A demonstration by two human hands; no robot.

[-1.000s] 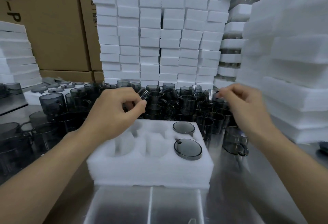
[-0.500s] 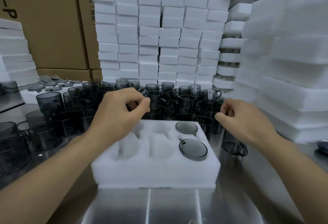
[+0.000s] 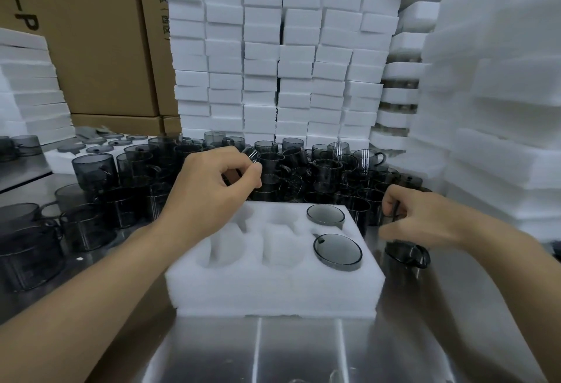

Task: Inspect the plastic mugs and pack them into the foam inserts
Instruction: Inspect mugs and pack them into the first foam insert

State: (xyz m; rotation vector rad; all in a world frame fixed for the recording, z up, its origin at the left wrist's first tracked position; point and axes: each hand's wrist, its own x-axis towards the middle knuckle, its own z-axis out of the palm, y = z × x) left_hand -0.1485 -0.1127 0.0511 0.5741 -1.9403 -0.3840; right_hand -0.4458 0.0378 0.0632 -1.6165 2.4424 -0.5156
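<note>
Fingers [image 3: 233, 159] of the left hand [image 3: 209, 191] are curled, thumb and index pinching a small glossy clear-grey piece [image 3: 253, 154]. It's blurred, likely a mug rim, can't say for sure. This hand sits above the back left corner of the white rectangular foam insert [image 3: 273, 288].

Right hand [image 3: 425, 218] fingers [image 3: 390, 197] are curled round a thin dark handle [image 3: 394, 212], just off the insert's back right corner.

Insert lies flat on the shiny metal table [image 3: 303, 349]. Its two right-hand cavities each hold a round smoky grey plastic piece, one at the back [image 3: 325, 214] and one in front [image 3: 337, 251]. Left and middle cavities show bare foam.

One smoky grey plastic mug [image 3: 406, 256] stands on the table just beside the insert's right side, under the right wrist. A crowd of smoky grey translucent mugs [image 3: 318, 167] fills the table behind and to the left of the insert.

Stacks of white foam blocks [image 3: 264, 57] rise behind the mugs and at both sides. Brown cardboard boxes [image 3: 97, 42] stand at back left.
</note>
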